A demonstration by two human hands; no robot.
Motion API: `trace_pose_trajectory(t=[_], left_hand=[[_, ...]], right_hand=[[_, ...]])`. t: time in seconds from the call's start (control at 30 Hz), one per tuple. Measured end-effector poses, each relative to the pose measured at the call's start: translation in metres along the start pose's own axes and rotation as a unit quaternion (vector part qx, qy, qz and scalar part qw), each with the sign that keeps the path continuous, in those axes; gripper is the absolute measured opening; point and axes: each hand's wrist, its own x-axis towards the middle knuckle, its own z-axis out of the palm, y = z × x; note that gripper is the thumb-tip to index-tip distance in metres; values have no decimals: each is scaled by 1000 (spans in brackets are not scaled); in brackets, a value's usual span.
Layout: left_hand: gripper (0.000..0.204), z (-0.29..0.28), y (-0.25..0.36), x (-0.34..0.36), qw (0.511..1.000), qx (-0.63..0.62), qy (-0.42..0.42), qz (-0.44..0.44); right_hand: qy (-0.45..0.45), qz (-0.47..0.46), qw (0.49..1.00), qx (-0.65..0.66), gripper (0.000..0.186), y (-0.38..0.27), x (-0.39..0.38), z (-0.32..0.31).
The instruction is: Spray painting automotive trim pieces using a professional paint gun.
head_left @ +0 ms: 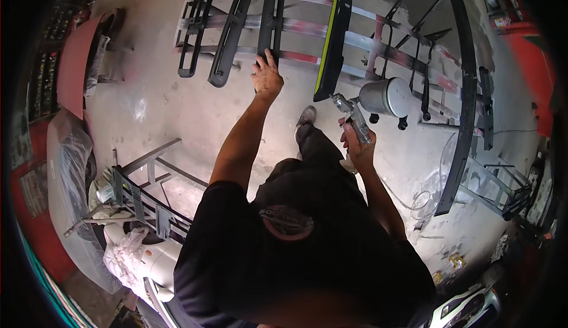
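My right hand is wrapped round the handle of a silver spray gun, which has a round metal cup on its right side. The gun's nozzle is close to the near end of a black panel with a yellow-green edge. Further left, my left hand rests on the near end of a long black slotted trim piece, fingers stretched out and apart. That piece lies across a metal rack. The underside of my left hand is hidden.
Two more black trim pieces lie further left across the rack. A long black curved strip runs down its right end. At left stand a metal frame and a plastic-wrapped panel. A thin hose trails over the floor at right.
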Motion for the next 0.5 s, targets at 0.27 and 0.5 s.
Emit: trace_pose_trajectory(t=[0.27,0.5], left_hand=[[73,-32,-53,-2,719,-656,-168,155],[64,2,-70,13,616,-756,-195,103]], right_hand=[[16,45,999,-19,25,-7,27,17],[23,62,996,-52,26,-14,21,43]])
